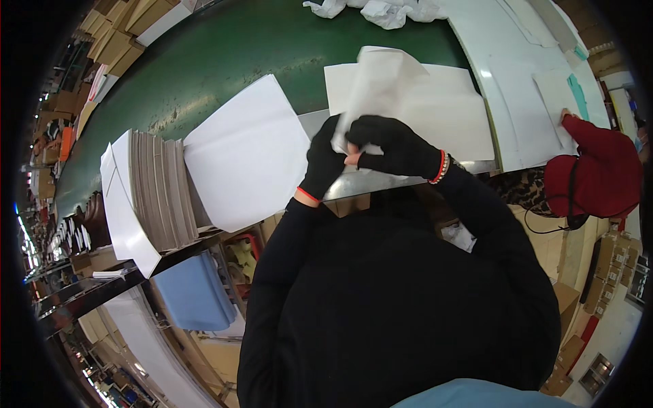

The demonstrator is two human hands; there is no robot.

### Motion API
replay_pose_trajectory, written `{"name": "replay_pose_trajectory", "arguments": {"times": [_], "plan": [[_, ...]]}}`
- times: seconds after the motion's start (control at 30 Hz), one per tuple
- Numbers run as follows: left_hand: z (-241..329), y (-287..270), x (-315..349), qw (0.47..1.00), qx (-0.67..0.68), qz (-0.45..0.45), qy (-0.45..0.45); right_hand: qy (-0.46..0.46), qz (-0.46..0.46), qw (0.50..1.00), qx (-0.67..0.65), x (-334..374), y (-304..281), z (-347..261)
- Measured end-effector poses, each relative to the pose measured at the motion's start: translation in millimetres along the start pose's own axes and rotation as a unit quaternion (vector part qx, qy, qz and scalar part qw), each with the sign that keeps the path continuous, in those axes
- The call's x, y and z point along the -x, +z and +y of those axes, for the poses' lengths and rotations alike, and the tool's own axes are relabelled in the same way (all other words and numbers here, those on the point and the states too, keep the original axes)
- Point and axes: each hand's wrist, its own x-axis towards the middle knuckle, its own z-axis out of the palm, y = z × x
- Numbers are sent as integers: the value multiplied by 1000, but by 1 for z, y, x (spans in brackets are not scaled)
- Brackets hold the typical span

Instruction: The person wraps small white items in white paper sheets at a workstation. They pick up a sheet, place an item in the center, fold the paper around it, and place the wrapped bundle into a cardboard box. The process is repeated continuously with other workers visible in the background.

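Both gloved hands are raised together just above the near edge of the green conveyor belt (224, 54). Left hand (322, 162), in a black glove with a red cuff band, is closed around the lower part of a thin white tissue-paper sheet (374, 81). Right hand (394, 146), in a black glove with a red-and-white beaded bracelet at the wrist, is curled, its thumb and fingers pinching the same sheet just beside the left hand. The 2 hands touch each other at the grip. The sheet rises crumpled and tilted above the knuckles, partly covering a flat white rectangular cardboard sheet (442, 102) that lies on the belt behind it.

To the left, a second flat white cardboard sheet (248, 153) rests tilted against a stack of grey-edged folded cartons (160, 190) standing on edge at the belt's edge. Crumpled white paper scraps (388, 10) lie at the far side of the belt. A blue cloth (194, 292) hangs below the stack.

At the right, another person in a red sleeve (598, 163) rests a hand on a white table surface (517, 75).
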Motion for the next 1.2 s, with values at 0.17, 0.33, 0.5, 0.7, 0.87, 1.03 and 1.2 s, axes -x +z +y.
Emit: {"name": "replay_pose_trajectory", "arguments": {"times": [0.17,0.33,0.5,0.7,0.87,1.03,1.2], "plan": [[-98,-72,-3,973,114,200,-30,173,174,935,255,80,21,111],[-55,-151,20,941,156,271,-129,262,80,886,374,127,44,154],[-27,-167,33,971,35,236,-22,219,165,894,354,130,43,187],[25,-134,30,991,9,122,-59,216,212,925,231,128,23,175],[10,-131,35,990,59,122,-41,178,236,922,251,127,9,190],[35,-137,39,965,198,136,-109,221,328,912,112,100,0,190],[46,-107,31,953,231,196,-20,180,295,932,-105,-4,15,81]]}}
